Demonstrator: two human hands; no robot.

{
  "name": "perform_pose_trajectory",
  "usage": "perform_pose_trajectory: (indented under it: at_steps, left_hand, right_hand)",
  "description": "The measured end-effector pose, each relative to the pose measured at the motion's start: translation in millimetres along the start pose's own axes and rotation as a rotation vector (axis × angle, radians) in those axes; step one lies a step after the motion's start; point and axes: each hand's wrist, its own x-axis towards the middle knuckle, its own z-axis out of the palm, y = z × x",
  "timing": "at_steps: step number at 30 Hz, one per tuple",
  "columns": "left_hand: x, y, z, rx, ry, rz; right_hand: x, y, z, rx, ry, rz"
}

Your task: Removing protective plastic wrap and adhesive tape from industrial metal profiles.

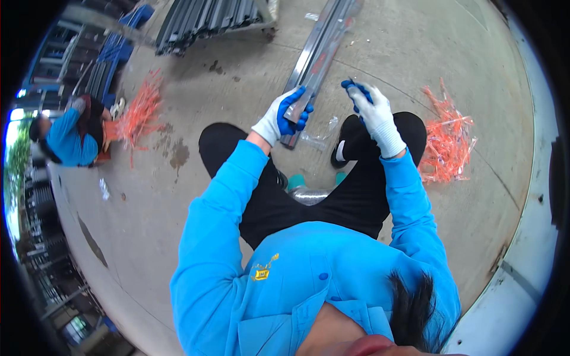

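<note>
My left hand (284, 116), in a white glove with blue palm, grips the near end of a long grey metal profile (320, 44) that stretches away over the concrete floor. My right hand (372, 113), gloved the same way, is raised beside it with the fingertips pinched together; what they pinch is too small to make out. Both hands hover above my knees in black trousers. A crumpled clear plastic wrap (320, 133) lies on the floor between my legs.
A pile of orange plastic strips (446, 142) lies at my right, another orange pile (141, 110) at the left. A person in a blue top (68, 139) crouches at far left. Stacked dark metal profiles (205, 18) lie at the back. A stool with teal legs (309, 191) is under me.
</note>
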Motion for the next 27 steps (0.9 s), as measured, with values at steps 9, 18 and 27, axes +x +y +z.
perform_pose_trajectory:
  at_steps: [9,18,27]
  left_hand:
    - [-17.2,0.5,-13.4,-0.153,-0.357,0.123]
    - [-11.8,-2.3,-15.0,-0.209,-0.353,0.335]
    - [-16.7,0.8,-13.6,-0.193,-0.41,0.389]
  right_hand:
    - [-42.8,-24.3,62.1,-0.033,-0.27,-0.121]
    - [-32.7,-23.5,76.6,-0.244,-0.26,-0.48]
    - [-23.4,-18.4,81.7,-0.153,-0.33,-0.448]
